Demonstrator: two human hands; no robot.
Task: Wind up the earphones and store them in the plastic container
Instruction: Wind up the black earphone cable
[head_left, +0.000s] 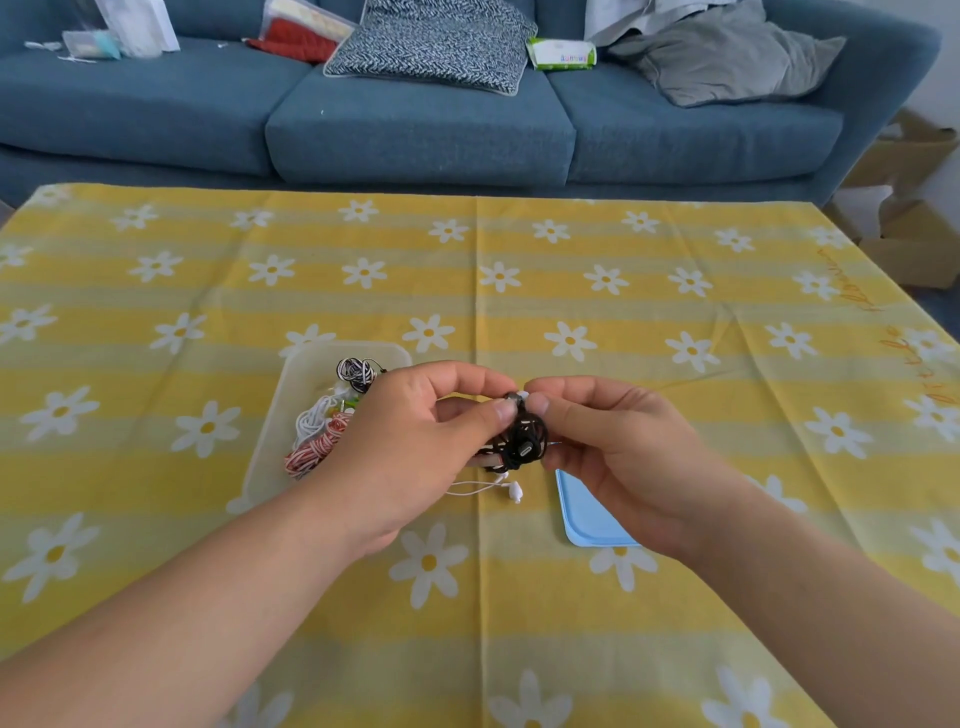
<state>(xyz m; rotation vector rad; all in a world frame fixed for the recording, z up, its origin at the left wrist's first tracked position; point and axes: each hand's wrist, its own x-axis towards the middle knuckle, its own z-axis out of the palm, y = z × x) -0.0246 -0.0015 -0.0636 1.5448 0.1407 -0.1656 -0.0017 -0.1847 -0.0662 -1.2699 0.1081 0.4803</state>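
Item: black earphones (521, 440), wound into a small tight bundle, held above the surface (519, 291) close to its near middle, between both hands. Left hand (415, 441): fingers curled, thumb and fingertips pinching the bundle from its 9 o'clock side. Right hand (613, 452): fingers curled, thumb and forefinger pinching the earbud end at the bundle's 12 o'clock. Plastic container (270, 447): translucent, open, on the surface at 9 o'clock from the bundle, partly behind the left hand. In it are a black-and-white coil (356, 371) at the far end, a white coil (314, 415) in the middle and a red-and-white coil (311, 452) at the near end. Loose white earphones (511, 488): on the surface at 6 o'clock, just under the bundle, cord running off beneath the left hand. Blue lid (587, 519): flat on the surface at 5 o'clock, partly hidden by the right wrist. Covering: yellow striped cloth with white daisies. Beyond the surface at 12 o'clock is a blue sofa (415, 130) with a patterned cushion (431, 47), a grey cushion (727, 57) and a green-and-white packet (563, 54). Cardboard boxes (909, 249) stand at 2 o'clock.
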